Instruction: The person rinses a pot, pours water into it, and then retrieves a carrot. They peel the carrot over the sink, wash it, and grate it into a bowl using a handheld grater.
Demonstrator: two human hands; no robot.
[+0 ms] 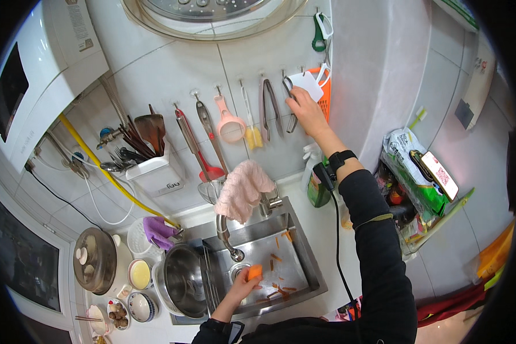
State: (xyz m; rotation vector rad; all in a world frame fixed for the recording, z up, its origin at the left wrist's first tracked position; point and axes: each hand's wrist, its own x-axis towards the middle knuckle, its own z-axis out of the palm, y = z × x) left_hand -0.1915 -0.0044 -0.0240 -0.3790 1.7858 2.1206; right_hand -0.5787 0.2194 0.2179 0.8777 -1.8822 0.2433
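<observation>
Low over the metal sink (312, 284), my left hand (242, 288) grips an orange piece of carrot (255, 272). Dark orange peelings (282, 292) lie scattered on the sink floor beside it. My right hand (307, 112) is raised to the tiled wall, its fingers closed on a slim metal kitchen tool with a looped end (288, 83) hanging from a hook. The fingers cover its middle, so I cannot tell its exact kind. Metal tongs (266, 103) hang just left of that hand; a white card-like sheet (307, 86) and an orange grater (325, 100) are to its right.
A pink cloth (245, 191) drapes over the faucet (223, 234). A steel bowl (183, 275) sits at the sink's left, near bowls and a lidded pot (96, 261). A green bottle (317, 186) stands behind the sink. A black cable (336, 246) hangs along my right arm.
</observation>
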